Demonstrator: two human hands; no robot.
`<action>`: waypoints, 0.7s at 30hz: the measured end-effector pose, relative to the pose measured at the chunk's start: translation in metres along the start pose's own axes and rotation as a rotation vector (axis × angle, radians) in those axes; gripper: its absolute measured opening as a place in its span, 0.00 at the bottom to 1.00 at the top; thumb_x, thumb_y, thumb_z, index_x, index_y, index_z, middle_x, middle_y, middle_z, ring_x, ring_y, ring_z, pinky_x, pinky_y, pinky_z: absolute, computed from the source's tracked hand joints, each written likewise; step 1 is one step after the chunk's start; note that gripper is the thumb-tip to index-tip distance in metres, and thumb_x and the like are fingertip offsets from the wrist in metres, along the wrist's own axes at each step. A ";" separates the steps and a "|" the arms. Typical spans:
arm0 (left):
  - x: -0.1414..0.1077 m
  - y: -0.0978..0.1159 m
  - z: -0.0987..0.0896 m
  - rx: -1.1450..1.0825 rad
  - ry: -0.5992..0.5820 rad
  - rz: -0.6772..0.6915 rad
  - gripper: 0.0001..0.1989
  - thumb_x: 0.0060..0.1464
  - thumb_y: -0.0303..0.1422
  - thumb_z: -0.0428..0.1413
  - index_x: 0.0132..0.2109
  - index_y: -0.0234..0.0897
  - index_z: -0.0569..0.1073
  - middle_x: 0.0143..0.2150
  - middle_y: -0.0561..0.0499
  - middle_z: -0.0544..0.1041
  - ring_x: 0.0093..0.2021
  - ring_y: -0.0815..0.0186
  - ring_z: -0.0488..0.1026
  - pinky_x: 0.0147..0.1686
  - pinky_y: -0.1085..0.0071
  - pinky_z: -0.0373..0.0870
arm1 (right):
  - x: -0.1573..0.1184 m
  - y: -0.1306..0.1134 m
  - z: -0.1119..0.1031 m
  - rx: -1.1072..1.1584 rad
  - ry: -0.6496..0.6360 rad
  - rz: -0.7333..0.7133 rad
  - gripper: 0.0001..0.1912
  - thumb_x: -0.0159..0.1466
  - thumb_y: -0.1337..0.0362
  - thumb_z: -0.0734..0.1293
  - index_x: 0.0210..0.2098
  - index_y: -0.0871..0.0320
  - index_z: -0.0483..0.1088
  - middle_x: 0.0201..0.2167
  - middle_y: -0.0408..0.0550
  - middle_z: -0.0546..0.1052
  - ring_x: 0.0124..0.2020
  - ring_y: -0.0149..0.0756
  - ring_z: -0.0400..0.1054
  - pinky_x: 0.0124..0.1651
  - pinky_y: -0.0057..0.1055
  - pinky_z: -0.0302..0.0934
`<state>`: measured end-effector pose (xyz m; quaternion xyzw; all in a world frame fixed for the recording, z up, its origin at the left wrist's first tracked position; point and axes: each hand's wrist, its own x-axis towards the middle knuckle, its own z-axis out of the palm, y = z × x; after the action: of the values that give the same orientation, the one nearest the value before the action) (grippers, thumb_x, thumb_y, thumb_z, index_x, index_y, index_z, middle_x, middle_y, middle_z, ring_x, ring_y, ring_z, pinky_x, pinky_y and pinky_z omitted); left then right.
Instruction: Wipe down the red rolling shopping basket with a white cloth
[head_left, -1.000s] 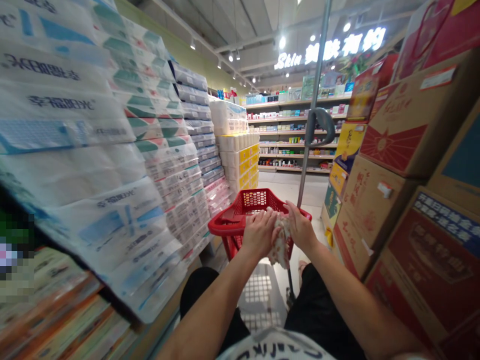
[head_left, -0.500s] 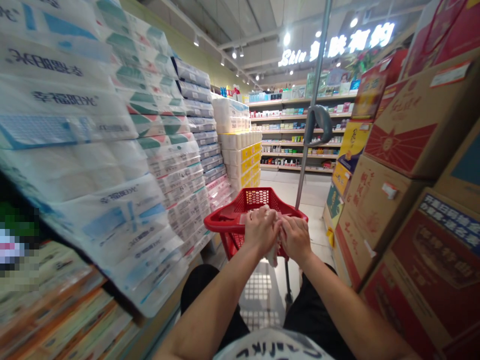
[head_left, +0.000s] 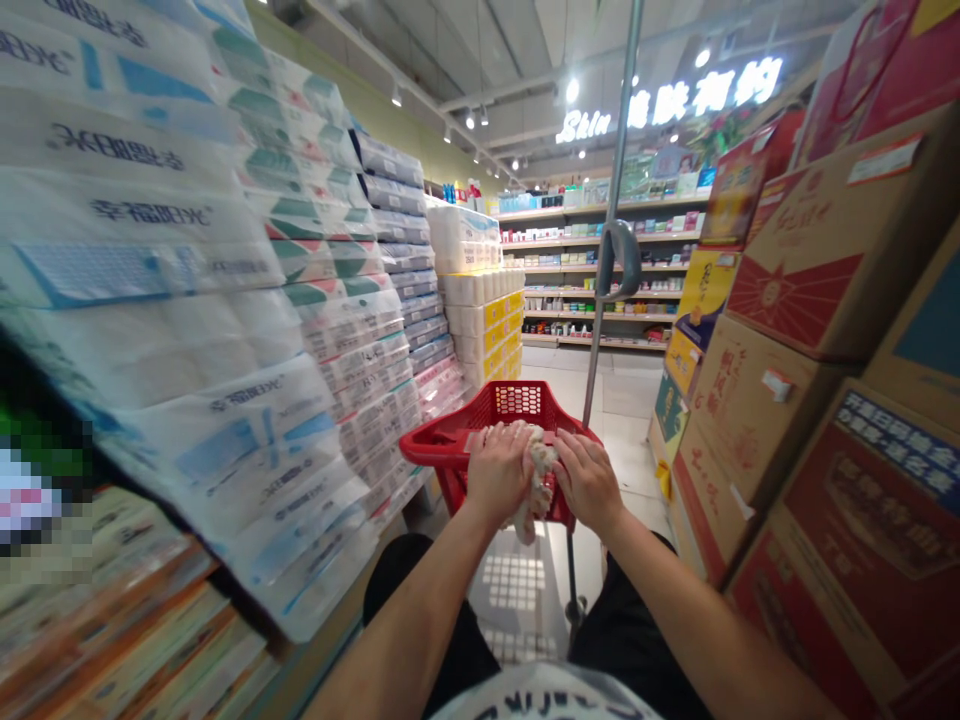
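A red plastic shopping cart basket (head_left: pixel 442 445) with perforated walls is in front of my body, tilted to the left. My left hand (head_left: pixel 498 470) is closed over its rear handle bar, with a crumpled cream patterned cloth (head_left: pixel 538 478) bunched at its fingers. The cloth's lower end hangs below the handle. My right hand (head_left: pixel 590 478) lies over the right part of the handle, its fingers bent forward and its thumb side close to the cloth. A grey metal pole (head_left: pixel 592 372) with a loop grip (head_left: pixel 616 262) rises at the cart's right side.
Tall stacks of wrapped paper packs (head_left: pixel 150 215) line the aisle's left side. Cardboard cartons (head_left: pixel 795 255) are piled along the right. Pale floor tiles (head_left: pixel 628 385) lead to shelves of small goods (head_left: pixel 600 238) at the far end.
My hands have moved apart, and more of the cloth shows between them. The cart and its pole have shifted slightly left in view.
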<state>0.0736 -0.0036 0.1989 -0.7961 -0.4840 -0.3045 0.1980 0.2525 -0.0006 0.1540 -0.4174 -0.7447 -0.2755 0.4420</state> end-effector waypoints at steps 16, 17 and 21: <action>-0.004 0.014 0.007 -0.027 0.070 0.009 0.17 0.62 0.37 0.46 0.56 0.45 0.69 0.62 0.53 0.68 0.61 0.52 0.61 0.60 0.50 0.57 | 0.002 -0.003 0.012 0.081 0.069 0.020 0.16 0.68 0.67 0.59 0.52 0.60 0.69 0.47 0.53 0.77 0.48 0.43 0.68 0.52 0.43 0.60; -0.005 0.014 0.008 -0.029 0.073 0.016 0.17 0.62 0.36 0.46 0.56 0.45 0.69 0.62 0.52 0.68 0.61 0.53 0.61 0.60 0.50 0.58 | 0.001 -0.003 0.012 0.080 0.066 0.019 0.16 0.68 0.67 0.59 0.53 0.60 0.69 0.47 0.53 0.76 0.48 0.43 0.67 0.52 0.43 0.60; -0.005 0.013 0.012 -0.020 0.083 0.047 0.18 0.62 0.34 0.46 0.58 0.41 0.68 0.61 0.50 0.69 0.62 0.54 0.60 0.61 0.52 0.57 | 0.000 -0.003 0.013 0.089 0.066 0.024 0.16 0.67 0.68 0.59 0.53 0.59 0.69 0.48 0.53 0.76 0.48 0.43 0.67 0.53 0.44 0.59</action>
<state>0.0866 -0.0053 0.1860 -0.7960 -0.4534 -0.3374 0.2170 0.2442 0.0076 0.1476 -0.3969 -0.7362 -0.2506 0.4875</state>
